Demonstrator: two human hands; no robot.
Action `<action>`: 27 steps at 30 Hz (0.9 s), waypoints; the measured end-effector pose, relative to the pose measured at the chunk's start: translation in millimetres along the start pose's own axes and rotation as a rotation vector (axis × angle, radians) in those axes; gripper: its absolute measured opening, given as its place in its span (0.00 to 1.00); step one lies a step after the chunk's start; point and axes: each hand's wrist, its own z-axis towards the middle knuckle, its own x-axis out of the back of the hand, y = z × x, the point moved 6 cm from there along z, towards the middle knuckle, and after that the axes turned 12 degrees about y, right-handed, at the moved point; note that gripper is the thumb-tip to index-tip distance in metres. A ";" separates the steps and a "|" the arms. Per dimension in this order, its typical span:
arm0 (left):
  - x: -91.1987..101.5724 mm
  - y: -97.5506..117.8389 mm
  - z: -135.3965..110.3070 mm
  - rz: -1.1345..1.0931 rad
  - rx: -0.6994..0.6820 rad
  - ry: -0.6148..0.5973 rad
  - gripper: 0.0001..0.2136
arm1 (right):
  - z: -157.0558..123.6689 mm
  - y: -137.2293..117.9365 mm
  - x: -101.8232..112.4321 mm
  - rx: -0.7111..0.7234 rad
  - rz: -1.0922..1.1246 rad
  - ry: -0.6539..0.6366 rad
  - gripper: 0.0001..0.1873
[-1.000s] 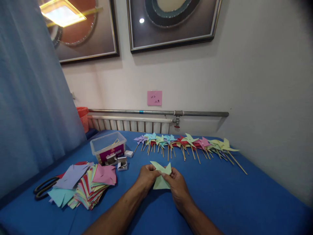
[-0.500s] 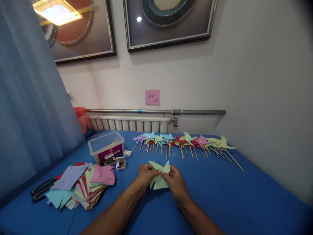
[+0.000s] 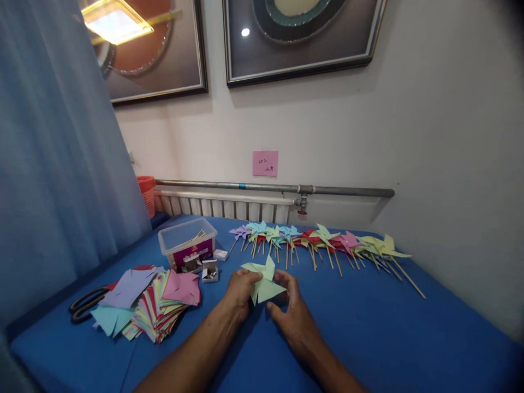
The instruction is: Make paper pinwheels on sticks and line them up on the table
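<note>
A pale green paper pinwheel (image 3: 267,289) with folded blades is held above the blue cloth, and no stick shows on it. My left hand (image 3: 242,289) pinches it from the left, thumb pressed near its centre. On its right side my right hand (image 3: 291,308) is open, thumb and fingers apart around the lower right blade; whether a fingertip touches the paper I cannot tell. Left of my hands lies a fanned stack of coloured cut paper (image 3: 158,311), with a pink sheet (image 3: 182,287) on top. A small open box (image 3: 210,272) holds shiny metal bits.
Finished pinwheels on sticks (image 3: 323,236) lie in a row at the back. A clear plastic tub (image 3: 187,243) with thin sticks stands back left. Scissors (image 3: 87,304) lie partly under the paper. A curtain (image 3: 61,153) hangs at left; a pipe (image 3: 347,191) runs along the wall.
My right hand has let go of the paper's centre and opened. Another blade is now folded in, and my left thumb holds the centre. The view has shifted slightly left.
</note>
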 end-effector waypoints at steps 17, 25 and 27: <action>-7.4 -3.2 -10.4 0.058 -0.012 -0.035 0.11 | 11.8 6.7 8.5 -0.014 -0.056 0.114 0.15; -6.3 -8.7 -5.5 0.111 -0.055 -0.035 0.09 | 13.2 9.5 9.0 -0.049 -0.118 0.159 0.14; -5.7 -9.6 -4.2 0.124 -0.056 -0.033 0.09 | 13.7 9.8 9.4 -0.049 -0.127 0.168 0.13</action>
